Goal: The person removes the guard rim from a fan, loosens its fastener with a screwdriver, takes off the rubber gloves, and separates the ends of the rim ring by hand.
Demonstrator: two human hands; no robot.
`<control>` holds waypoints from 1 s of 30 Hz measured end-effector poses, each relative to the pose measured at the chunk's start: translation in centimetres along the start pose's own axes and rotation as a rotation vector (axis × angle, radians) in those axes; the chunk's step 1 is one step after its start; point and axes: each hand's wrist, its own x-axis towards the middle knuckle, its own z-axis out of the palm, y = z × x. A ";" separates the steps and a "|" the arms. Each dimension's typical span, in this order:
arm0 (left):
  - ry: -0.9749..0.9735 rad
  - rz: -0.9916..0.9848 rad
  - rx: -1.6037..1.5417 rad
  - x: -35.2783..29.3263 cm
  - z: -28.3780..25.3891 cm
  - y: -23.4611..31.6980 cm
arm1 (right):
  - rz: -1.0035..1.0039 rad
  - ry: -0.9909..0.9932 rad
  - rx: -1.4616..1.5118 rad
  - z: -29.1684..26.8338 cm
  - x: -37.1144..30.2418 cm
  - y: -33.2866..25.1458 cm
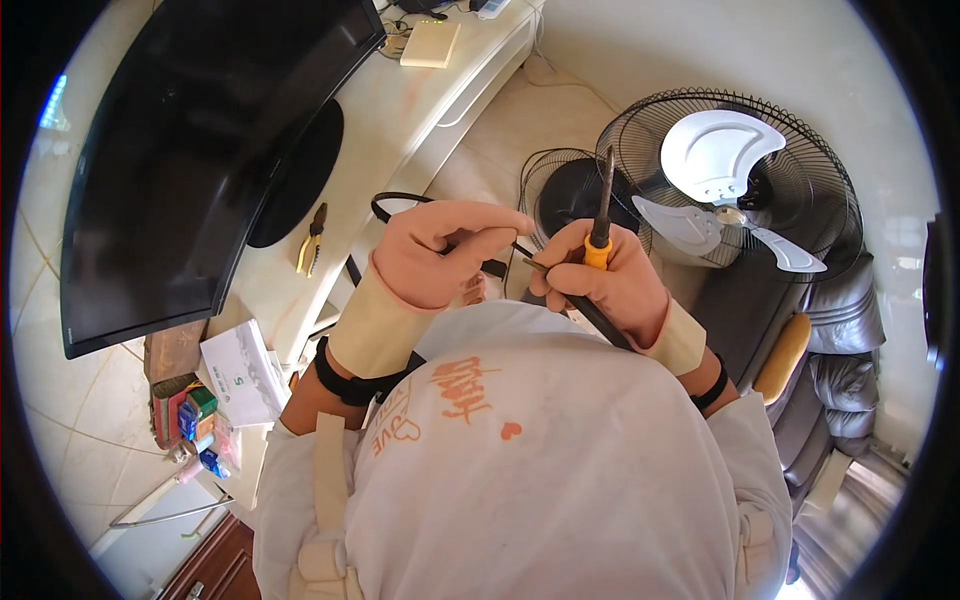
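Observation:
My left hand (440, 252), in a pinkish glove with a cream cuff, is closed with thumb and forefinger pinched together. A thin black cable (398, 197) loops out behind it, and a short dark length shows past its fingertips. Close by on the right, my right hand (615, 280), gloved alike, is closed around a screwdriver-like tool (601, 225) with a yellow handle, black collar and dark metal shaft pointing up. Its thumb and forefinger also pinch a narrow grey piece (535, 265). Below the palm a black rod (598, 323) sticks out; whether the two join is hidden.
Pliers (313, 240) with yellow-and-black handles lie on the pale desk (385, 165), beside a large black monitor (200, 150). A pedestal fan (725, 215) with white blades stands ahead right, near a dark sofa (745, 310). Boxes and a white packet (243, 372) sit at left.

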 end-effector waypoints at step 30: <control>0.236 0.251 0.260 -0.8 -0.4 -0.4 | 0.026 -0.092 -0.043 1.4 1.4 0.0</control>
